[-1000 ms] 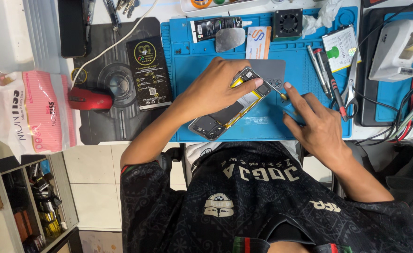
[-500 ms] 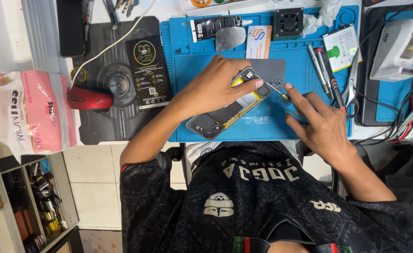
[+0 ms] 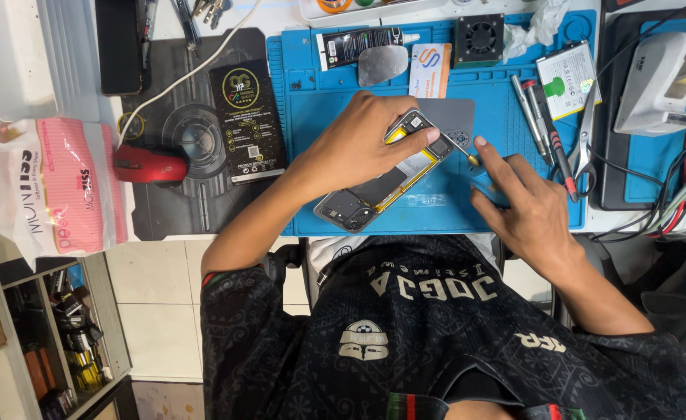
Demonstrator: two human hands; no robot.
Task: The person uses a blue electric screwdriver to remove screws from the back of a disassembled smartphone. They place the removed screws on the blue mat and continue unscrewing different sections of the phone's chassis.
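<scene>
A person seated at a repair bench works on an opened smartphone [image 3: 382,183], its back cover off and its yellow-edged insides showing. The left hand [image 3: 358,148] lies curled over the phone's upper end, fingers pressing it down onto the blue silicone work mat [image 3: 335,101]. The right hand [image 3: 522,206], just right of the phone, pinches a thin screwdriver [image 3: 461,149] between thumb and forefinger, its tip at the phone's top corner beside the left fingertips.

This looks like the stage of working a small screw or part near the top edge. The next move likely calls for a steady tip and firm hold on the phone.

Beyond the left hand lie a black tube [image 3: 358,45], an oval metal pry plate [image 3: 383,64] and a small black fan [image 3: 479,35]. Right of the right hand sit more screwdrivers [image 3: 541,120], tweezers, a flat battery [image 3: 567,78] and a white device [image 3: 662,82] with cables. Left of the left hand are a dark mat [image 3: 195,132], a black card and a red mouse [image 3: 150,166], then a pink and white bag [image 3: 55,187]. Below, a tiled floor and shelf show.
</scene>
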